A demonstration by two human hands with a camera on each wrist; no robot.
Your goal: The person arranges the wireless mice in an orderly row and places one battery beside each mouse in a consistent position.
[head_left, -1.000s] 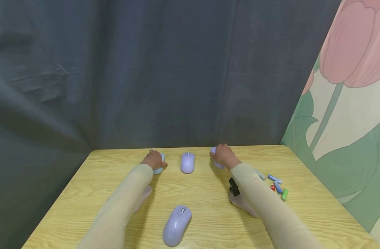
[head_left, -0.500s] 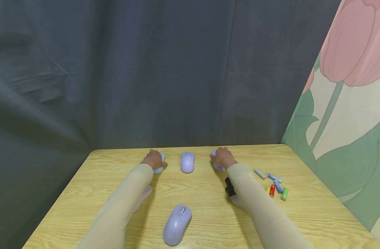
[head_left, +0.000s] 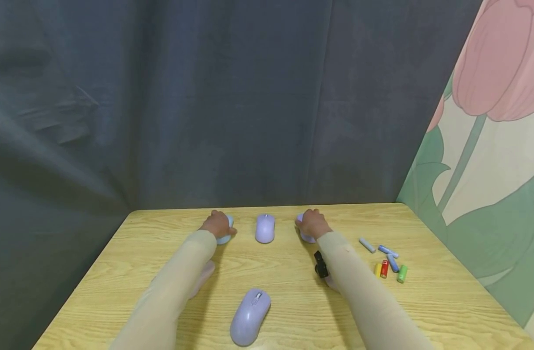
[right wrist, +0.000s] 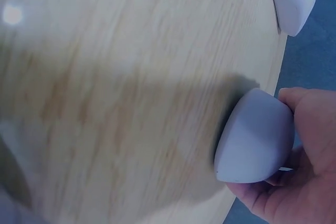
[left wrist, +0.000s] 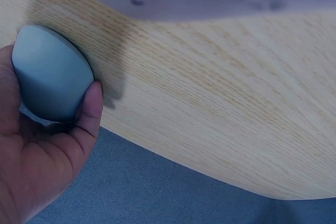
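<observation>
Left grip [head_left: 216, 224] clamped round blue mouse [left wrist: 52, 74]; right grip [head_left: 314, 223] held lilac mouse [right wrist: 256, 140]. On counter [head_left: 293, 301], marking on red cylinder [head_left: 384, 269] was too small to read.

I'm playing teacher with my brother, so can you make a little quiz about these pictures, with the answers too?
1. What colour is the mouse in the left grip?
A) red
B) light blue
C) black

2. True or false: the right grip holds a battery.

3. Fill in: in the head view, the battery farthest to the right is ____.

Key:
1. B, light blue.
2. False; it holds a purple mouse.
3. Green.
</observation>
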